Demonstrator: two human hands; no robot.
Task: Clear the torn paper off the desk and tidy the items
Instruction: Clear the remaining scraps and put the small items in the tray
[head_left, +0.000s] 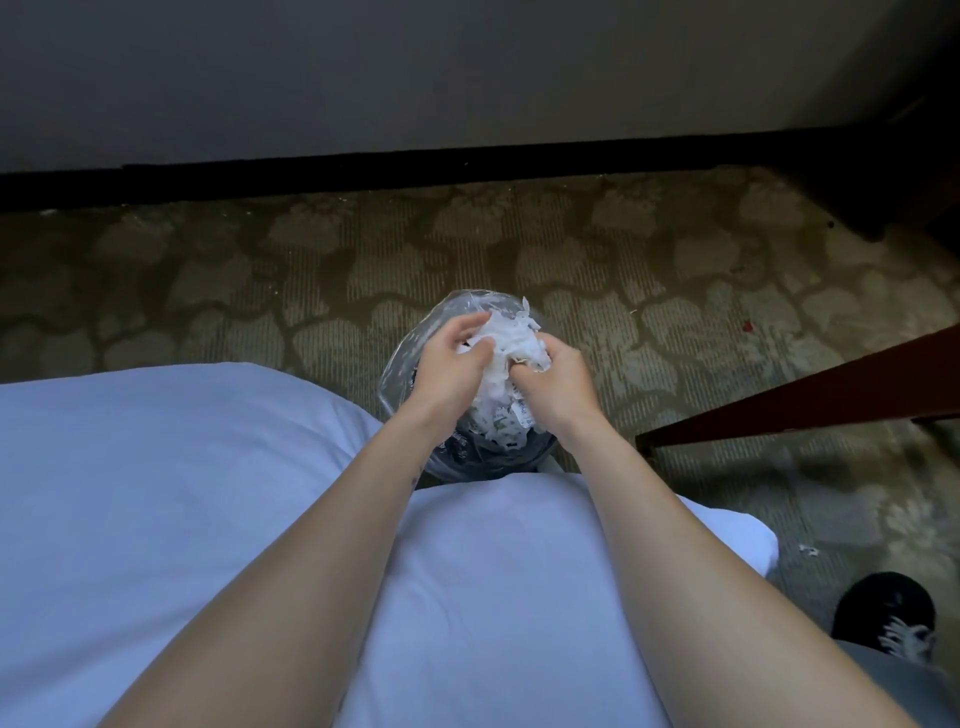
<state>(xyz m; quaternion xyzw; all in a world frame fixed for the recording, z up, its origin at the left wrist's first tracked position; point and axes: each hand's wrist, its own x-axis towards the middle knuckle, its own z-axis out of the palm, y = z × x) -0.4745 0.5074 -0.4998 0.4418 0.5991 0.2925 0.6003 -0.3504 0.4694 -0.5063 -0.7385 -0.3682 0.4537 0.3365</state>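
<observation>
Both hands are over the bin (397, 387) now, and the torn paper (511, 345) sits between them as one loose white wad, right above the opening. The left hand (452, 358) curls round it from one side, the right hand (558, 384) from the other. Each grip is closed on the paper, with the fingers sunk into the heap and the wad cupped between the palms.

This stuff looks very light and soft. It's crumpled, springy and made of many separate bits, so it has no stiffness and nothing about it is fragile. The weight is no trouble, but shedding is. Scraps hang out at the top of the wad, more trail down below the wrists towards the bin's dark inside, and one scrap (808, 550) lies on the carpet (675, 270), well off to the right near a black shoe (883, 608).

Best hold, I'd say, is just this one, with two hands squeezing from opposite sides and fingers wrapped under. Pinching at the edge would only pull off a strip.

The clear liner (457, 306) looks thin and slippery and stands up round the rim, so the release wants to come low inside it. Parting the palms slowly should let the bits drop straight down.
</observation>
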